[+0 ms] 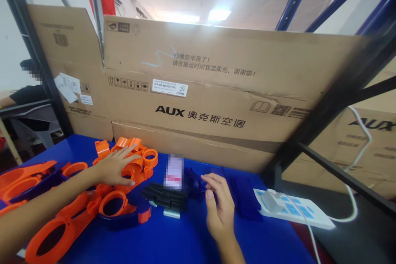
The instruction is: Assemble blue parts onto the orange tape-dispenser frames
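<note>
My left hand point(116, 168) reaches across the blue tabletop, fingers spread over a pile of orange plastic ring-shaped parts point(150, 157); some fingers rest on or just above them. My right hand point(220, 204) hovers beside small dark blue pieces point(194, 181), its fingers slightly bent, thumb apart, nothing visible in it. Between the hands lies a stack of black strips point(165, 195), with a shiny metal piece point(171, 213) at its front. Nearer me on the left lie orange-and-blue frames with round openings point(117, 214), resembling tape dispensers, and a long orange frame point(51, 237).
A tall cardboard sheet point(201, 99) walls off the table's back. At right are a white power strip point(293, 210) with a plug and cables, and a black diagonal post point(312, 109). A blurred-out card or phone point(173, 171) stands behind the strips. Another person point(29, 90) sits far left.
</note>
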Demonstrator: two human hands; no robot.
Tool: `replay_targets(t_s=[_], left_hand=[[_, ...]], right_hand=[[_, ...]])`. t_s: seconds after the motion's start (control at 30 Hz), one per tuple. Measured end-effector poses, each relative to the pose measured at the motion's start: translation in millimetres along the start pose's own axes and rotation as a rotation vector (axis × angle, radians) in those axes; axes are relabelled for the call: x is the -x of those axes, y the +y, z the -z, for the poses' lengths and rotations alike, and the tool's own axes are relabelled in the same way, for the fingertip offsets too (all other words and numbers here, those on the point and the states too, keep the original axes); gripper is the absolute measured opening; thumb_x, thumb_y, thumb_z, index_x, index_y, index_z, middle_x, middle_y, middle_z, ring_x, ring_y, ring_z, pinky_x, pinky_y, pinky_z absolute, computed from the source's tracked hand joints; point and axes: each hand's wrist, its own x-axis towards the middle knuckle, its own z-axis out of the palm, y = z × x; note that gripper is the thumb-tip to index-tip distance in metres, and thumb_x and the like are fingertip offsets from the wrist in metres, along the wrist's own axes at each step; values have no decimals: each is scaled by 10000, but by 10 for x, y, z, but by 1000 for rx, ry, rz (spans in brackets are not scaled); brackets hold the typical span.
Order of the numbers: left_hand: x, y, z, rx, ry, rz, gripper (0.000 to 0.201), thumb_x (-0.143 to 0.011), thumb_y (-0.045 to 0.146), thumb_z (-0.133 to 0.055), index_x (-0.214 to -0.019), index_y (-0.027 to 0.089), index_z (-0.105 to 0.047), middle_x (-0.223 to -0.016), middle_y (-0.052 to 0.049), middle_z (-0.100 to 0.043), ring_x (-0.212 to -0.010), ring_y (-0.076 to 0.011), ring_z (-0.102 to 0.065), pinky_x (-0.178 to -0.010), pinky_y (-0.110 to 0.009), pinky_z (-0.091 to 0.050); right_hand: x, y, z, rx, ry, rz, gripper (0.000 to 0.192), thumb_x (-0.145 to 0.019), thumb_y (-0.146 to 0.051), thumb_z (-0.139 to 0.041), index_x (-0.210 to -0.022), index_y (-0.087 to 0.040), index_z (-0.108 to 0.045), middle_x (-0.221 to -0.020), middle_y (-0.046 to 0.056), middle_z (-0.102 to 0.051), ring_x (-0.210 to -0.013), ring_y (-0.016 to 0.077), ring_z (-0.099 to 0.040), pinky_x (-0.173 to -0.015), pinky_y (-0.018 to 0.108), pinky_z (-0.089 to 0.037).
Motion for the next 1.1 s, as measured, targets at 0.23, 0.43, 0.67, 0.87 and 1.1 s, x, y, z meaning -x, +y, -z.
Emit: replay_targets(t_s=[0.23, 0.43, 0.67, 0.87, 1.1], left_hand=[[104, 50, 118, 15, 32, 82, 917, -784, 715, -681, -1580, 366, -390, -1737, -111, -158, -1534, -479, -212, -1199, -670, -178], [369, 501, 366, 165, -77, -227, 661, -818, 607, -720, -1427, 385, -590, -1616, -71, -439, -1463, -427, -378, -1163, -558, -343], [675, 945, 57, 173, -112, -437, 360, -817, 386, -752, -1149, 256, -696, -1237, -111, -688, -1060, -331, -636, -955, -449, -440], [668, 1268, 169, 391, -104, -411, 121, -860, 330, -703, -926, 243, -652, -884, -43, -663, -816, -243, -581, -777, -360, -413], [231, 1813, -5, 1464, 6, 20, 222, -888, 422, -692, -945, 212, -738, -962, -61, -718, -898, -248, -646, -817, -348, -485]], right_hand=[[5, 23, -21, -11, -21, 2, 304, -1046, -333, -461, -1211, -210, -685, -1169, 125, -597, -974, 250, -618, -779, 386, -514], [9, 5, -11, -9, -31, -4, 309, -1049, -329, -456, -1205, -204, -692, -1169, 130, -604, -1017, 258, -616, -784, 383, -523], [-7, -11, -24, -9, -1, -4, 287, -1044, -311, -466, -1153, -203, -709, -1131, 116, -632, -1025, 254, -633, -824, 387, -517], [3, -41, -15, -19, 4, -14, 294, -1047, -302, -459, -1148, -207, -718, -1099, 110, -653, -1035, 259, -640, -870, 404, -505], [24, -34, -5, -121, -102, -93, 332, -1061, -365, -444, -1198, -207, -702, -1049, 101, -684, -955, 245, -664, -848, 374, -526]])
